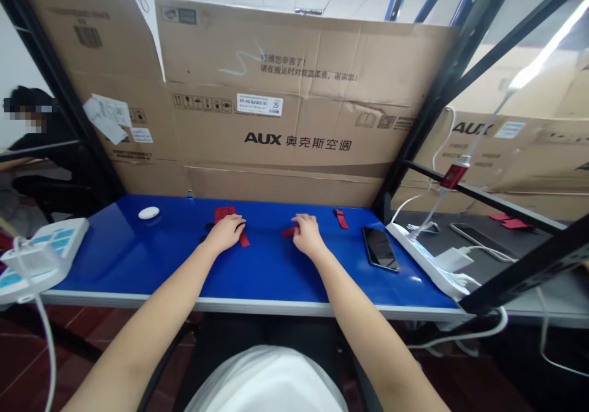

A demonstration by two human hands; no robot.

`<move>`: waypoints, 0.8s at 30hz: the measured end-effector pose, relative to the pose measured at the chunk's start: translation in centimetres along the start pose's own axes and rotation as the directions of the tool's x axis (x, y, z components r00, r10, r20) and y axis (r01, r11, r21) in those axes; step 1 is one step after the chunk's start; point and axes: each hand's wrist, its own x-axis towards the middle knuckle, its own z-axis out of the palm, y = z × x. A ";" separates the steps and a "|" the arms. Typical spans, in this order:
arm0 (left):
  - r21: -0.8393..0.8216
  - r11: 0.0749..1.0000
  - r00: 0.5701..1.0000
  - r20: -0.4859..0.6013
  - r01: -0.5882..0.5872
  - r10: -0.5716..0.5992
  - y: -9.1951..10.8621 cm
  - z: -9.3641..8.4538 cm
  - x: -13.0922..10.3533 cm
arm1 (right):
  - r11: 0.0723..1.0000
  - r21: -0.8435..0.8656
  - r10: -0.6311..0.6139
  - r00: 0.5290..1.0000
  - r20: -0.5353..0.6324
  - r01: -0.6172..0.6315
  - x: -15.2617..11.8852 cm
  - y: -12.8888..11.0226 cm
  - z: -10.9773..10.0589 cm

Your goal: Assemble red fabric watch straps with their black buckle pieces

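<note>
My left hand (225, 233) rests over red strips (224, 213) on the blue table, its fingers curled round a red piece (244, 239) that pokes out beneath them. Small black items lie beside its wrist, partly covered. My right hand (307, 233) is closed on another red strip (289, 232), whose end sticks out to the left of the fingers. Apart from both hands, a folded red strip (341, 218) with a dark end lies near the back right of the table.
On the blue table (267, 277) are a white oval object (148, 213), a phone (380, 248) and a white power strip (427, 261). Another power strip (69, 246) sits at the left edge. Cardboard (294, 172) stands behind. A person (50, 123) sits at far left.
</note>
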 end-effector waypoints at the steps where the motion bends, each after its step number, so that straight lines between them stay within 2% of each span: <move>1: 0.039 0.999 1.000 -0.019 0.005 -0.004 0.5 0.3 0.0 | 1.000 -0.014 0.024 1.000 -0.012 -0.024 0.2 0.6 -0.3; 5: 0.103 0.994 0.999 -0.003 0.048 -0.048 1.3 1.3 0.0 | 0.994 0.074 0.077 0.996 0.054 -0.080 0.4 3.2 -1.1; 8: 0.085 0.994 0.996 0.040 0.072 -0.076 1.0 1.4 -0.1 | 0.974 0.209 0.063 0.990 0.127 -0.089 0.3 3.7 -0.9; 12: 0.025 0.998 0.999 -0.001 0.055 -0.055 2.0 1.2 -0.3 | 0.963 0.269 -0.024 0.982 0.186 -0.027 -0.1 2.0 -0.4; 17: -0.078 0.990 0.993 0.014 -0.116 0.117 6.5 1.6 -0.5 | 0.943 0.322 -0.146 0.974 0.175 0.083 -0.4 -0.5 0.2; 20: -0.063 0.995 0.996 0.021 -0.082 0.083 8.3 2.1 -0.5 | 0.933 0.332 -0.200 0.967 0.156 0.140 -0.6 -1.1 0.3; 24: -0.100 0.995 1.000 0.004 -0.021 0.022 8.6 2.3 -0.5 | 0.913 0.365 -0.251 0.956 0.152 0.182 -0.7 -1.5 0.1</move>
